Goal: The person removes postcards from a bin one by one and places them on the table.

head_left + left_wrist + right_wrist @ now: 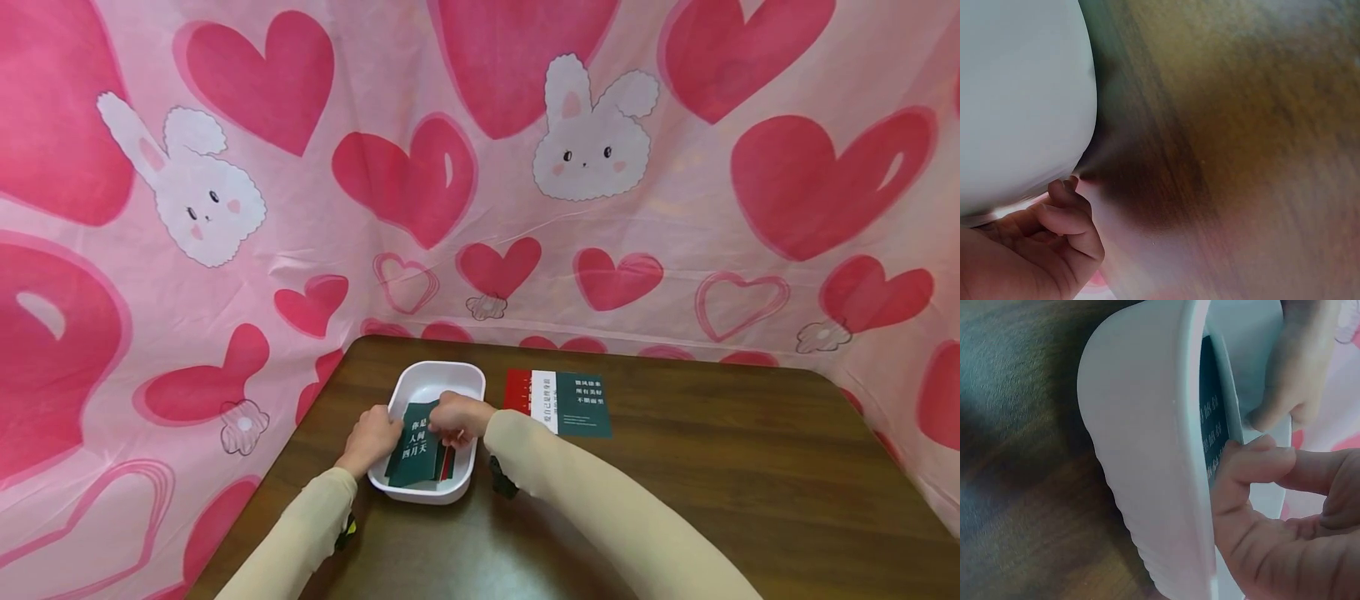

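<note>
A white plastic basin (429, 495) stands on the table and holds a small pile of cards. Uppermost is a dark green card (415, 454) with white Chinese characters; red and white edges peek out beneath it. My left hand (373, 435) grips the basin's left rim, its fingers (1069, 219) curled against the outer wall in the left wrist view. Inside the basin, my right hand (459, 417) pinches the green card's right edge between thumb and forefinger, as the right wrist view (1272, 487) shows. The lower cards are mostly hidden.
To the basin's right, a red card (517, 392), a white card (543, 402) and a green card (587, 406) overlap on the brown wooden table (712, 467). Pink cloth (495, 225) with hearts and rabbits hangs behind the table and along its sides.
</note>
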The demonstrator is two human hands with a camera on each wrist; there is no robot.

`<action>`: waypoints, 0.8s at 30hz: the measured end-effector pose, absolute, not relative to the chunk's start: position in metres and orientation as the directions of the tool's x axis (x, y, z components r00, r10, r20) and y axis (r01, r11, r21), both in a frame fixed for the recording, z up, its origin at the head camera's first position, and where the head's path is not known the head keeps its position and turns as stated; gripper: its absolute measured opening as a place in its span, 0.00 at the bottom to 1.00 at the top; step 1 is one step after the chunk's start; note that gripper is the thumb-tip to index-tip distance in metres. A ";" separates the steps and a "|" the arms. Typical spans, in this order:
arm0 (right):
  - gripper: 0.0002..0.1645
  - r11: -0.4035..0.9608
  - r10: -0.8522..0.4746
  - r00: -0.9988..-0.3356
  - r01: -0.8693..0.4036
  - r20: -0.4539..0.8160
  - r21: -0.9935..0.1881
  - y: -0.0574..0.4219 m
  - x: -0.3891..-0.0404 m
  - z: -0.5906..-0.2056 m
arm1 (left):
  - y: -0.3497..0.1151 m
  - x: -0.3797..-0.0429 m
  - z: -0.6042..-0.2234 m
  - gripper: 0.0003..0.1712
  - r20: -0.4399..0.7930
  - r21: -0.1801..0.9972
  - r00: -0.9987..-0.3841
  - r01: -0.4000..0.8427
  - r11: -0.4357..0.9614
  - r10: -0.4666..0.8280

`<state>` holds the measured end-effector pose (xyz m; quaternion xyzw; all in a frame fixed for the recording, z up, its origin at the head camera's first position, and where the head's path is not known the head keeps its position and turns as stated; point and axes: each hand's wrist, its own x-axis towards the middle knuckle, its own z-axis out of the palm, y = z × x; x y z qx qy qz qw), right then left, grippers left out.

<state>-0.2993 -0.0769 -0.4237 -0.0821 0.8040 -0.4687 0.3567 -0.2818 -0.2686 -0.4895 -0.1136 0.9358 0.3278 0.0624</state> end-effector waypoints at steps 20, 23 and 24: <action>0.08 0.667 -0.352 -0.867 0.032 -0.354 -0.744 -0.086 -0.294 -0.420 | -0.269 -0.282 -0.490 0.20 -0.196 0.604 -0.968 -0.244 0.759 -0.155; 0.08 0.648 -0.353 -0.871 0.034 -0.340 -0.761 -0.085 -0.293 -0.420 | -0.269 -0.282 -0.489 0.20 -0.199 0.606 -0.967 -0.248 0.756 -0.158; 0.09 0.643 -0.354 -0.873 0.033 -0.335 -0.765 -0.085 -0.293 -0.420 | -0.269 -0.281 -0.489 0.20 -0.199 0.604 -0.967 -0.249 0.757 -0.160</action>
